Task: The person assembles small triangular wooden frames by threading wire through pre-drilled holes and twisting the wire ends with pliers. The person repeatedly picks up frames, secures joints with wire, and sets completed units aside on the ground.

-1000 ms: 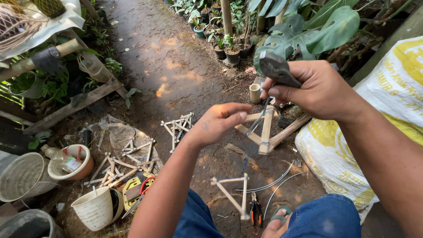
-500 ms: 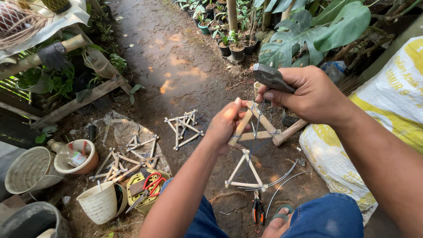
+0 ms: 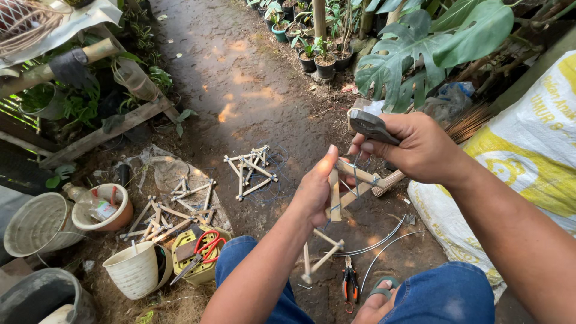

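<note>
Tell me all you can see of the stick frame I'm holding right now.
The stick frame is made of pale, straight sticks that look like bamboo, joined at the corners with thin wire into triangles. It is held above the dirt ground, tilted, its lower triangle hanging toward the knees. The left hand grips an upright stick, thumb raised along it. The right hand, which holds a dark tool, touches its upper stick, where blue wire is wrapped.

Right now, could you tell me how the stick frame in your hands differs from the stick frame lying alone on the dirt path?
The held bamboo stick frame is off the ground, gripped by the left hand; the grounded bamboo stick frame lies flat, untouched. The right hand holds a dark tool over the held one. Both are pale sticks joined into triangles.
</note>
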